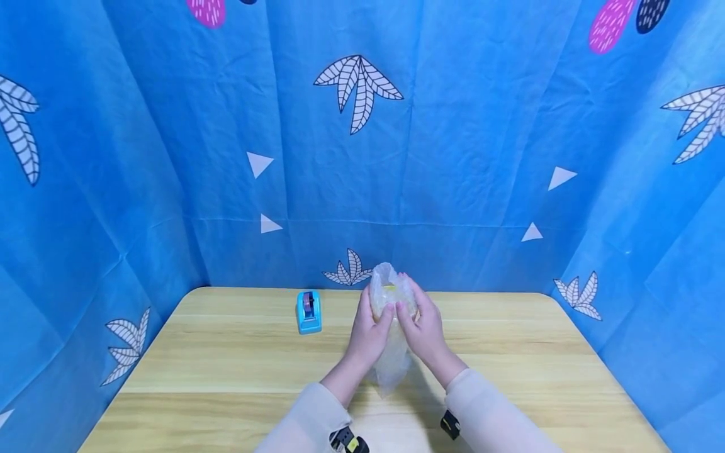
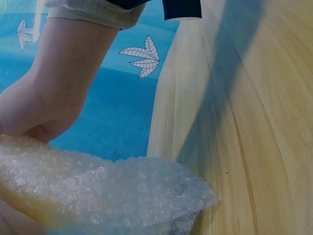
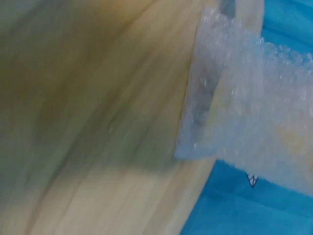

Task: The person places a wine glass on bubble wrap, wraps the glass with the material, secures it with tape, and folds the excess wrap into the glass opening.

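Note:
Both hands hold up a bubble-wrap bag (image 1: 392,365) above the middle of the table. The left hand (image 1: 369,327) grips its left side and the right hand (image 1: 425,324) its right, with the thumbs close together on the near face. A yellowish thing (image 1: 389,288) shows inside near the upper opening; its kind cannot be made out. In the left wrist view the bubble wrap (image 2: 127,196) stretches out past the hands, its end near the wood. From the right wrist, the bubble wrap (image 3: 244,117) is seen with a faint yellow tint, while the fingers are out of sight.
A blue tape dispenser (image 1: 309,313) stands left of the hands, toward the back of the wooden table (image 1: 226,365). Blue patterned cloth (image 1: 476,157) hangs behind the table and along both sides. Dark straps (image 1: 350,440) sit at the sleeve ends.

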The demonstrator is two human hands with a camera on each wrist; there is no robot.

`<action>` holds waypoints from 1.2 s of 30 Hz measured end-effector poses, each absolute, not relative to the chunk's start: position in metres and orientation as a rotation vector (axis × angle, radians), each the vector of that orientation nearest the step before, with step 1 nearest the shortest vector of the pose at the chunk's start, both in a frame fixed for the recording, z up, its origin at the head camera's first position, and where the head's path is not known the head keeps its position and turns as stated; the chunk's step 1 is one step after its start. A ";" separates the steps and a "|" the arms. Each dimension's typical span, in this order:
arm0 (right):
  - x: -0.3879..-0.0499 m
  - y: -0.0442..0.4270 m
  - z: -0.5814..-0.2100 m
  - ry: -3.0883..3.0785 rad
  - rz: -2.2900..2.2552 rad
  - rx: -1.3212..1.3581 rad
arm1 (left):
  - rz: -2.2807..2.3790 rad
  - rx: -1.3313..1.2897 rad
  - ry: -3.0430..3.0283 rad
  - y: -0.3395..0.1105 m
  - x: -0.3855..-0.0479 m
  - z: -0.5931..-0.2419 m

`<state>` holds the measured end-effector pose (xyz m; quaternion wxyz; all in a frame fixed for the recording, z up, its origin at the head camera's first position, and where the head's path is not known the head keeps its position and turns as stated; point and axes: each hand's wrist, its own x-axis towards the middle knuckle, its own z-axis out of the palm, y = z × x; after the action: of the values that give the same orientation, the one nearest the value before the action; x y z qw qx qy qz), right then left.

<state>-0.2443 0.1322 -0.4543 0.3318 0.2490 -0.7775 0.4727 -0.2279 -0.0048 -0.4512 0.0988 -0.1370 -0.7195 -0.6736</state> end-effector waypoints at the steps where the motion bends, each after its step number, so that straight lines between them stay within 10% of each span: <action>1: -0.246 0.133 -0.454 -2.027 1.168 0.681 | -1.995 -0.409 -2.130 -0.005 -0.228 -0.451; 36: -0.261 0.146 -0.457 -1.773 0.684 1.033 | -1.869 -0.595 -2.214 -0.014 -0.228 -0.458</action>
<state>-0.2614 0.1465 -0.4566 0.4703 0.4214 -0.7235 0.2790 -0.2284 -0.0138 -0.4582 0.0916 -0.2004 -0.7452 -0.6293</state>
